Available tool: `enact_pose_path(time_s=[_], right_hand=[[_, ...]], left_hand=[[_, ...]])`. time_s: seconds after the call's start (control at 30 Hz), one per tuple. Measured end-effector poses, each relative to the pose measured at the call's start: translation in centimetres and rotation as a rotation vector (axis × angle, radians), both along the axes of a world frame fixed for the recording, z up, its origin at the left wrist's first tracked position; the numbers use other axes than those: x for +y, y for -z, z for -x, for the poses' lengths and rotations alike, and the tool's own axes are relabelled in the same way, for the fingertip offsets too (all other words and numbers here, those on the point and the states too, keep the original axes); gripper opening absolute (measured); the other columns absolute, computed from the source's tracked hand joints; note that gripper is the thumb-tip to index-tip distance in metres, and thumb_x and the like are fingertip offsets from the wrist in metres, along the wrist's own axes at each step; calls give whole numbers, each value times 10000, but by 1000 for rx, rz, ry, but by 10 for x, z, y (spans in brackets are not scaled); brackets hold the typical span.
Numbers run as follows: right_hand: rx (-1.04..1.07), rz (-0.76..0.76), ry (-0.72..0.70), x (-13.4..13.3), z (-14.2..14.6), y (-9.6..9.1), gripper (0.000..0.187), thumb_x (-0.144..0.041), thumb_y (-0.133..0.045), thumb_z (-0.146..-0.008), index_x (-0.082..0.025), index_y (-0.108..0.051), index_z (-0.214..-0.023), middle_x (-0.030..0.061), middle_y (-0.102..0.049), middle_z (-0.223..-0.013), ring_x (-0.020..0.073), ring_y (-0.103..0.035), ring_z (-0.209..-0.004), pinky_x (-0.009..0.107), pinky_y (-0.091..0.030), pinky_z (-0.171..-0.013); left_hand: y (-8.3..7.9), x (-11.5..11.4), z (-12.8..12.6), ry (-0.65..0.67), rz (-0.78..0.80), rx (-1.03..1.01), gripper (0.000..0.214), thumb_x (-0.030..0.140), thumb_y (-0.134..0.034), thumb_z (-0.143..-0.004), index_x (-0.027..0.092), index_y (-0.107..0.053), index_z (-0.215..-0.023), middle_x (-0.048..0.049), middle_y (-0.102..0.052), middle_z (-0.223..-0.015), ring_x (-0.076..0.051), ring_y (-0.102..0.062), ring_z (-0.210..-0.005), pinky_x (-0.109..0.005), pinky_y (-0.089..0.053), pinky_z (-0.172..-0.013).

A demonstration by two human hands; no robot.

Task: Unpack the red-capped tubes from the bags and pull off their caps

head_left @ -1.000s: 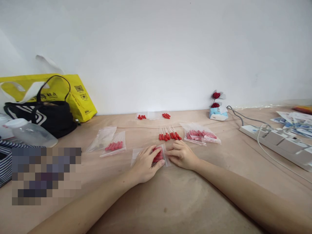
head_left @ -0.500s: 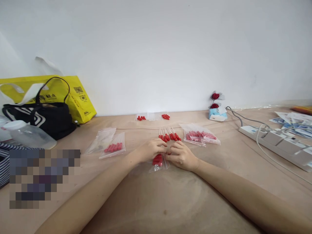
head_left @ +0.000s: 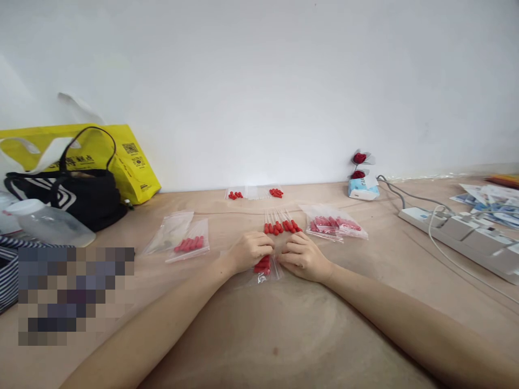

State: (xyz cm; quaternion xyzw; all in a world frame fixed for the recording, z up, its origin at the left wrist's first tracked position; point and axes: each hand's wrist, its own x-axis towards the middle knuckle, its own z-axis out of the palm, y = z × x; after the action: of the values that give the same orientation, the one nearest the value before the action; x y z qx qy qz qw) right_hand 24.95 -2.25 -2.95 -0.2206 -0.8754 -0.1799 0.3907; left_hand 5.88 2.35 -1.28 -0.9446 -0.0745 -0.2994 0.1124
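A small clear zip bag [head_left: 275, 272] with several red pieces in it lies flat on the table in front of me. My left hand [head_left: 251, 252] is closed at its upper left part, fingertips pinched on the plastic. Facing it, my right hand [head_left: 305, 257] has curled fingers at the bag's right edge. The hands cover the bag's upper end, so the exact grip is partly hidden. Just beyond my fingers lie several thin pale sticks with red ends [head_left: 278, 227], fanned out in small groups.
Clear bags holding red pieces lie at right [head_left: 334, 222], left [head_left: 188, 244] and by the wall [head_left: 235, 194]. A power strip [head_left: 458, 243] with cables is at right, near a blue tissue pack [head_left: 363, 189]. Farther left are a plastic jar [head_left: 52, 224], black bag [head_left: 91, 200] and yellow bag [head_left: 140, 167].
My fingertips have drawn slightly apart along the top of the bag, the left ones moving a little left. The bag and the sticks stay where they were.
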Motion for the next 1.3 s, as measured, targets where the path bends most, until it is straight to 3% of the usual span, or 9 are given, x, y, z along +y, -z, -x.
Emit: enact_pose_path(time_s=[0.27, 0.43, 0.63, 0.93, 1.07, 1.3], right_hand=[[-45, 12, 19, 0, 1, -1, 160, -196, -498, -805, -199, -600, -682, -3, -583, -668, 123, -408, -692, 278, -306, -659], [-102, -58, 61, 0, 3, -1, 187, -193, -477, -819, -207, -591, -672, -8, -565, -644, 125, -409, -708, 295, -290, -675], [-114, -146, 54, -1, 3, -1, 242, -142, -428, -831, -185, -562, -634, -14, -564, -634, 115, -398, -684, 298, -287, -702], [-180, -163, 114, -1, 5, -1, 269, -159, -419, -855, -180, -525, -608, -17, -510, -602, 108, -392, -679, 312, -261, -682], [-233, -189, 60, 0, 8, -2, 342, -118, -336, -877, -170, -489, -575, -16, -453, -573, 102, -375, -663, 301, -281, -687], [-302, -161, 86, 4, 9, 2, 443, -91, -203, -903, -175, -475, -564, -13, -437, -578, 99, -389, -678, 296, -304, -718]], left_hand=[[-3, -5, 3, 3, 55, -51, 295, 156, -360, -865, 155, -599, -691, -26, -664, -752, -93, -587, -668, -199, -462, -630], [-4, -7, 3, -23, 53, -34, 311, 171, -341, -877, 158, -613, -726, -35, -671, -767, -96, -596, -678, -210, -479, -643], [-4, -5, 3, 20, -29, 72, 187, 165, -434, -854, 172, -618, -888, -43, -660, -972, -158, -557, -968, -319, -456, -843], [-6, -8, 2, 43, -88, 103, 221, 149, -400, -868, 156, -603, -780, -33, -672, -873, -130, -578, -884, -284, -463, -818], [-10, -7, -1, 82, -111, 202, 256, 130, -363, -876, 155, -574, -733, -39, -657, -886, -113, -571, -899, -279, -450, -843], [-15, -9, -1, 72, 1, 295, 307, 121, -312, -889, 180, -541, -693, -12, -651, -859, -95, -579, -879, -302, -412, -911]])
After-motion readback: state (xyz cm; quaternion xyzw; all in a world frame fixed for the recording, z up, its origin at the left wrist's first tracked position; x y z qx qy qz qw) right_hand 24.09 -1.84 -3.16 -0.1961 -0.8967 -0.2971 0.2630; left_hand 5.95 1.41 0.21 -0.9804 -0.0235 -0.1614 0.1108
